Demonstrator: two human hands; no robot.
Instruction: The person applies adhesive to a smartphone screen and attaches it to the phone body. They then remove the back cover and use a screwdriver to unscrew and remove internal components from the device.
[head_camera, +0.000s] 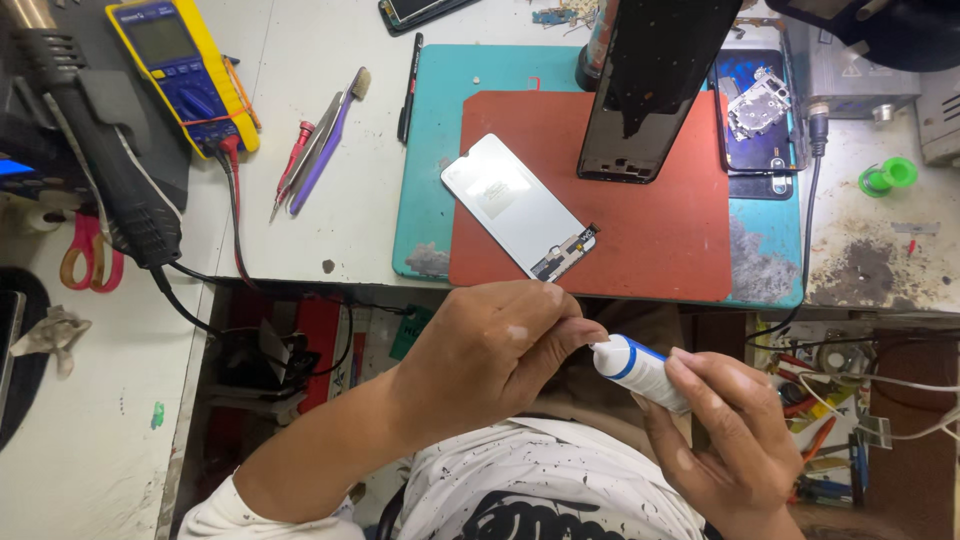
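A small white tube with a blue band (640, 370) is held below the near edge of the red mat (640, 240), over the lap and off the worktop (330, 140). Its long axis runs from lower right up to the left. The body is wrapped by the right hand (730, 440), while the cap end is pinched by the closed fingertips of the left hand (490, 350). The cap itself is hidden by those fingers. A white phone panel (515, 205) lies on the mat, just beyond the tube.
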